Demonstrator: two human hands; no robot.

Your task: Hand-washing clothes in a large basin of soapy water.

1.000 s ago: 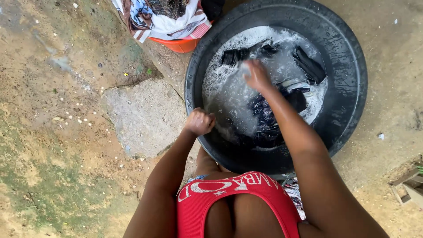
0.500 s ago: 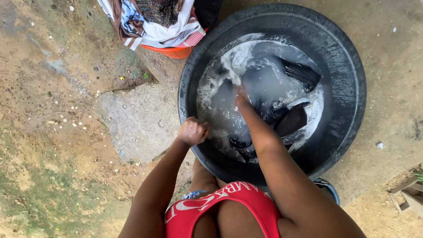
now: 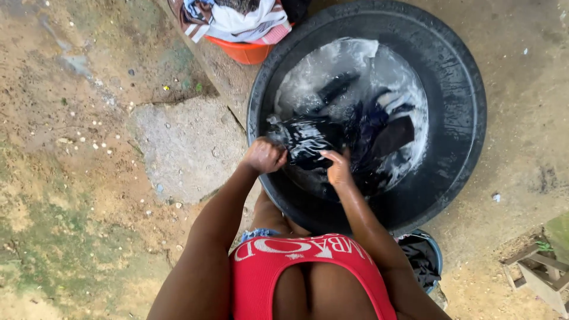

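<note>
Left hand [image 3: 264, 156] clenched on dark wet cloth [image 3: 308, 139] at black basin [image 3: 456, 77] rim; right hand [image 3: 339, 168] grips it alongside, stretching it between the 2 for scrubbing.

Clothes [image 3: 332, 133] lie in the basin [image 3: 456, 89]; a laundry bucket [image 3: 240, 50] stands at its left.

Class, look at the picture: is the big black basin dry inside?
No. The black basin holds soapy water and dark wet cloth, which both hands grip.
</note>
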